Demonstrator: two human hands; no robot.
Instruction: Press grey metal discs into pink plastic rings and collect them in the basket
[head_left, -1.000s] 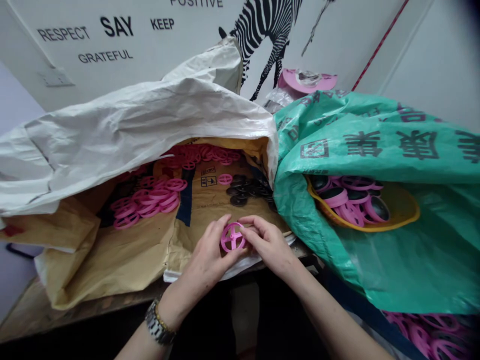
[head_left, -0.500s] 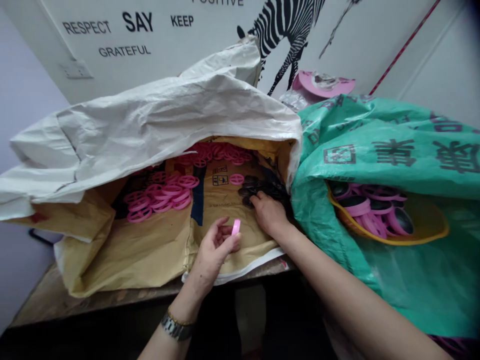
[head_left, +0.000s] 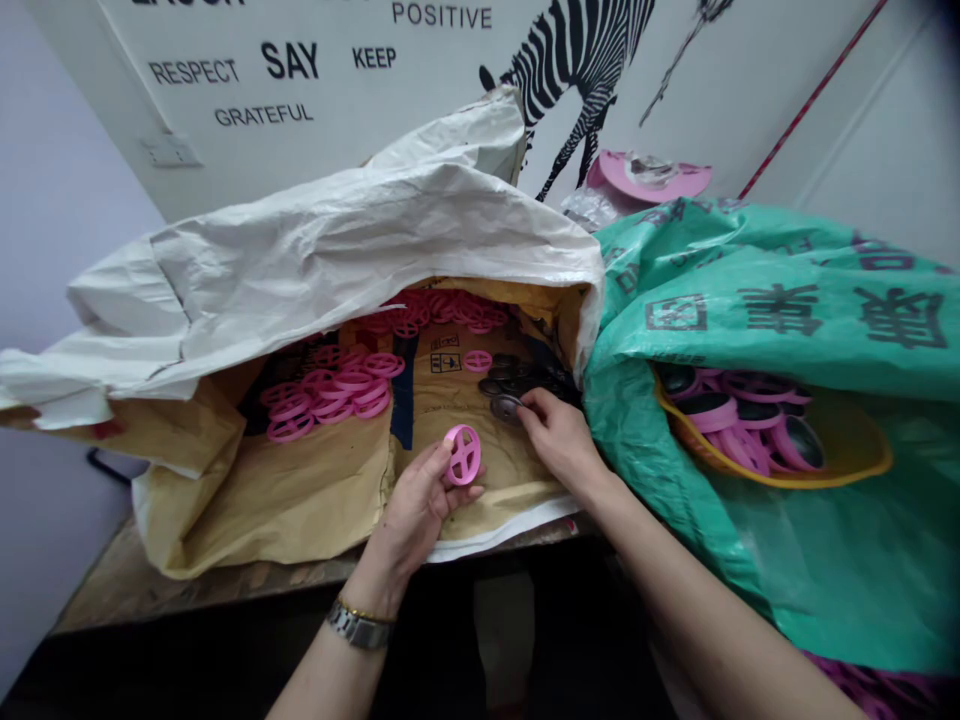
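Note:
My left hand (head_left: 420, 505) pinches a pink spoked wheel (head_left: 462, 454) by its rim, above the brown lining of the open white sack (head_left: 360, 235). To its right, my right hand (head_left: 559, 435) grips a dark round disc (head_left: 506, 407) at the edge of a small pile of dark discs (head_left: 517, 378) inside the sack's mouth. A heap of pink wheels (head_left: 330, 392) lies deeper in the sack to the left, and more pink wheels (head_left: 442, 308) lie at the back.
A green printed sack (head_left: 787, 310) on the right covers a yellow basin (head_left: 862, 465) that holds assembled pink-and-black wheels (head_left: 739, 415). The sack rests on a wooden table edge (head_left: 187, 585). A wall with lettering and a zebra picture stands behind.
My right hand left the pink wheel, reached into the dark disc pile and now grips one disc. My left hand kept the pink wheel and turned its face toward me.

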